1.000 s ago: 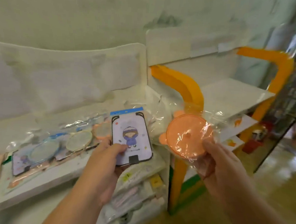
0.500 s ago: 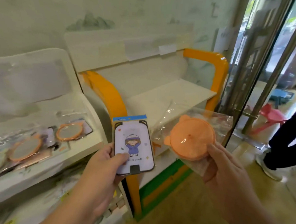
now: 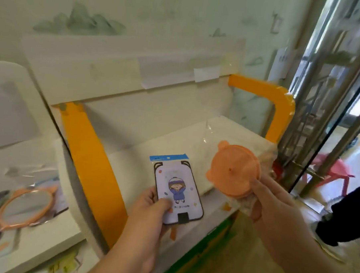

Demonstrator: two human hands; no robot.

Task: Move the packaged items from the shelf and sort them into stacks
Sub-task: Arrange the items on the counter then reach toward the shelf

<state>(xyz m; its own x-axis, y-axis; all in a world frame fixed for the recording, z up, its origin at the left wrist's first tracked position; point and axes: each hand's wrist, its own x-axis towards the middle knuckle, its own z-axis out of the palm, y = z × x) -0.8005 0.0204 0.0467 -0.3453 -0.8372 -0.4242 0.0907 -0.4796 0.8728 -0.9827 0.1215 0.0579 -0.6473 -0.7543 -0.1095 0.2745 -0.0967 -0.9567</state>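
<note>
Hands both occupied, held over the white shelf (image 3: 170, 148) with the orange frame (image 3: 90, 163). Left hand (image 3: 150, 214) grips a flat packaged card (image 3: 177, 190), cartoon figure facing up, thumb pressed on its lower left edge, just above the shelf's front edge. Right hand (image 3: 275, 204) pinches an orange round item (image 3: 233, 170) in a clear bag, just right of the card and above the shelf's right end. Left of the shelf, on a lower white ledge (image 3: 44, 240), lies a bagged orange-rimmed mirror (image 3: 25, 207).
</note>
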